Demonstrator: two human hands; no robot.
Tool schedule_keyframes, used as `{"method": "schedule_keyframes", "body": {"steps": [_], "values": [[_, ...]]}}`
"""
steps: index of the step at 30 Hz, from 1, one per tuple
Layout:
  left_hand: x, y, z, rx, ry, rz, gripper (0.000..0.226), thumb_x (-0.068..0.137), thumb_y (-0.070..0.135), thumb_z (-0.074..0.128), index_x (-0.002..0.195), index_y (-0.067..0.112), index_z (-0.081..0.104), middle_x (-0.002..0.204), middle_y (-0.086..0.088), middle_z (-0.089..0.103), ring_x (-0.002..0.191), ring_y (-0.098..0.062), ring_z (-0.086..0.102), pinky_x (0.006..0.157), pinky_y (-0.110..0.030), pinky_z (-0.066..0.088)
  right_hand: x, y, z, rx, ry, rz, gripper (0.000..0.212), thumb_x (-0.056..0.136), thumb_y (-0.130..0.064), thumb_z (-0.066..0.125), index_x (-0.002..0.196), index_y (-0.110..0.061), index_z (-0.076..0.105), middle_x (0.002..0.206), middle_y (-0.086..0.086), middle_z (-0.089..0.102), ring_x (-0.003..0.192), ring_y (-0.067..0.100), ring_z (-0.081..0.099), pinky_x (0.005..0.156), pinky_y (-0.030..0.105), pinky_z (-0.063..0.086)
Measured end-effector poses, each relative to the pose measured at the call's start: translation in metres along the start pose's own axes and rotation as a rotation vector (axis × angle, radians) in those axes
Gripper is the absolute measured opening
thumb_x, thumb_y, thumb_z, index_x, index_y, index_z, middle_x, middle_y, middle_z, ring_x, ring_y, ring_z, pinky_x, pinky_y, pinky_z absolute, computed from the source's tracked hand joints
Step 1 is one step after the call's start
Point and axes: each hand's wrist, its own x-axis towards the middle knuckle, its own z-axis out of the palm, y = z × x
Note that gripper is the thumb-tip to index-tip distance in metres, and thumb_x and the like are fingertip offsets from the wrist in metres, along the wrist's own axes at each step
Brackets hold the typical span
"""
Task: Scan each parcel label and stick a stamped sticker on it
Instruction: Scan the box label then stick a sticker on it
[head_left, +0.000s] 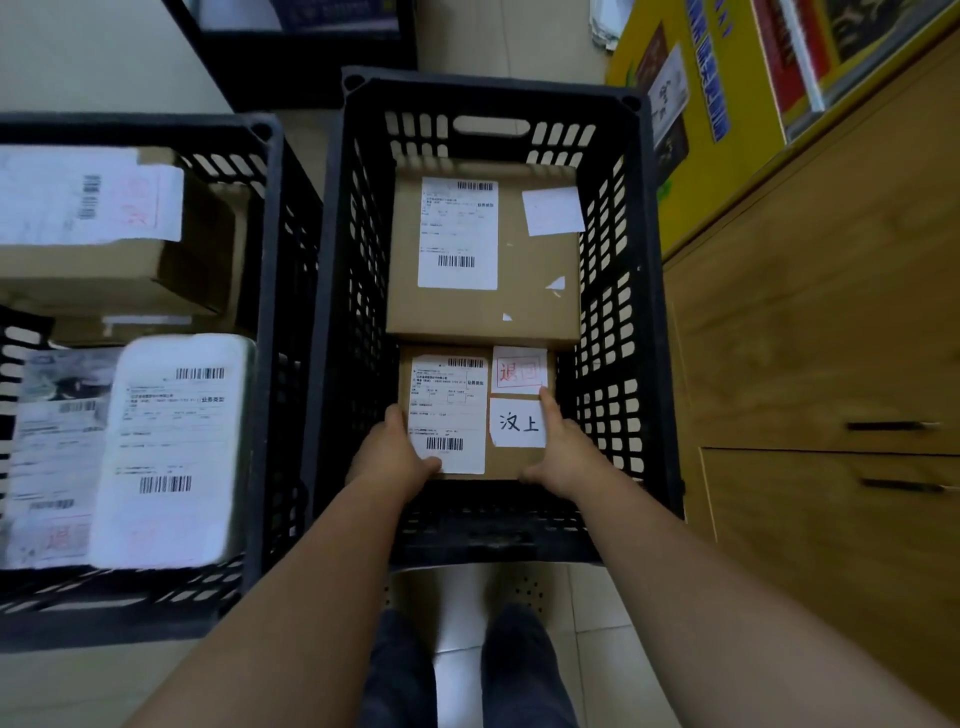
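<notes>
1. My left hand (397, 452) grips the near-left corner of the small cardboard parcel (470, 415): the thumb lies across the bottom of its white shipping label (449, 413), and the other fingers wrap round the box's left edge.
2. My right hand (558, 452) grips the near-right corner of the same box, one finger stretched up along its right edge and touching the white sticker with black handwritten characters (514, 422).
3. The parcel sits low inside the black slotted crate (644, 291) in front of me, held between both hands in the crate's near half. I cannot tell whether it rests on the bottom.
4. On its top, beside the shipping label, a sticker with a red stamp (519, 370) sits just above the handwritten one.
5. A larger cardboard parcel (519, 291) fills the far half of the crate, its near edge overlapping the small box's far edge. It carries its own barcode label (458, 234) and a pale sticker (553, 209) at the far right corner.
6. To the left stands a second black crate (270, 332) holding a white padded parcel (171, 447), a brown box (104, 270) and other labelled packages, all blurred.
7. To the right is a wooden cabinet (810, 364) with dark drawer handles.
</notes>
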Motion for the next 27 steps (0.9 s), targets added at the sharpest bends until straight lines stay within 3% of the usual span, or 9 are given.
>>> {"method": "schedule_keyframes", "body": {"steps": [5, 10, 13, 16, 18, 22, 27], "values": [[0.000, -0.003, 0.001, 0.010, -0.003, -0.012, 0.066, 0.079, 0.021, 0.076, 0.134, 0.017, 0.039, 0.127, -0.007, 0.058, 0.109, -0.025, 0.059, 0.083, -0.034, 0.049, 0.001, -0.002, 0.003, -0.009, 0.011, 0.024, 0.123, 0.078, -0.014, 0.081, 0.154, -0.039, -0.013, 0.136, 0.012, 0.039, 0.114, 0.025, 0.051, 0.095, 0.036, 0.046], [0.004, -0.007, 0.004, 0.036, 0.018, -0.016, 0.066, 0.079, 0.024, 0.077, 0.132, 0.015, 0.040, 0.126, -0.008, 0.060, 0.110, -0.027, 0.060, 0.090, -0.040, 0.053, 0.007, 0.004, 0.006, -0.030, 0.030, 0.015, 0.124, 0.075, -0.015, 0.083, 0.155, -0.038, -0.009, 0.131, 0.011, 0.042, 0.112, 0.027, 0.053, 0.096, 0.038, 0.048], [0.007, -0.007, 0.005, 0.063, 0.025, -0.014, 0.064, 0.079, 0.024, 0.077, 0.131, 0.015, 0.039, 0.125, -0.008, 0.059, 0.108, -0.027, 0.060, 0.086, -0.039, 0.053, 0.009, 0.004, 0.006, -0.013, 0.053, 0.015, 0.121, 0.072, -0.025, 0.084, 0.155, -0.036, -0.003, 0.134, 0.011, 0.039, 0.118, 0.028, 0.047, 0.099, 0.042, 0.046], [0.010, -0.005, 0.006, 0.104, 0.039, -0.001, 0.069, 0.078, 0.023, 0.077, 0.132, 0.017, 0.036, 0.121, -0.008, 0.057, 0.104, -0.027, 0.059, 0.081, -0.039, 0.054, 0.011, -0.003, 0.001, -0.202, 0.276, -0.067, 0.096, 0.077, -0.051, 0.072, 0.152, -0.030, 0.015, 0.140, 0.010, 0.031, 0.129, 0.030, 0.034, 0.099, 0.042, 0.041], [0.013, -0.003, 0.006, 0.132, 0.039, 0.017, 0.081, 0.074, 0.022, 0.079, 0.138, 0.021, 0.031, 0.120, -0.008, 0.057, 0.104, -0.028, 0.060, 0.084, -0.042, 0.054, 0.016, -0.009, -0.006, -0.290, 0.401, -0.180, 0.083, 0.081, -0.054, 0.067, 0.148, -0.028, 0.025, 0.141, 0.009, 0.031, 0.128, 0.028, 0.033, 0.100, 0.042, 0.040], [0.014, -0.001, 0.005, 0.185, 0.031, 0.024, 0.095, 0.069, 0.020, 0.081, 0.144, 0.027, 0.024, 0.119, -0.008, 0.058, 0.103, -0.030, 0.061, 0.084, -0.045, 0.055, 0.031, -0.017, -0.013, -0.384, 0.319, -0.269, 0.083, 0.083, -0.048, 0.067, 0.151, -0.029, 0.024, 0.154, 0.007, 0.018, 0.140, 0.028, 0.021, 0.111, 0.044, 0.029], [0.016, -0.001, 0.006, 0.197, 0.034, 0.012, 0.097, 0.070, 0.017, 0.082, 0.145, 0.029, 0.022, 0.117, -0.008, 0.057, 0.102, -0.030, 0.061, 0.079, -0.042, 0.054, 0.039, -0.028, -0.018, -0.425, 0.300, -0.254, 0.096, 0.077, -0.051, 0.069, 0.154, -0.031, 0.015, 0.152, 0.009, 0.015, 0.138, 0.029, 0.020, 0.111, 0.043, 0.028]]}}
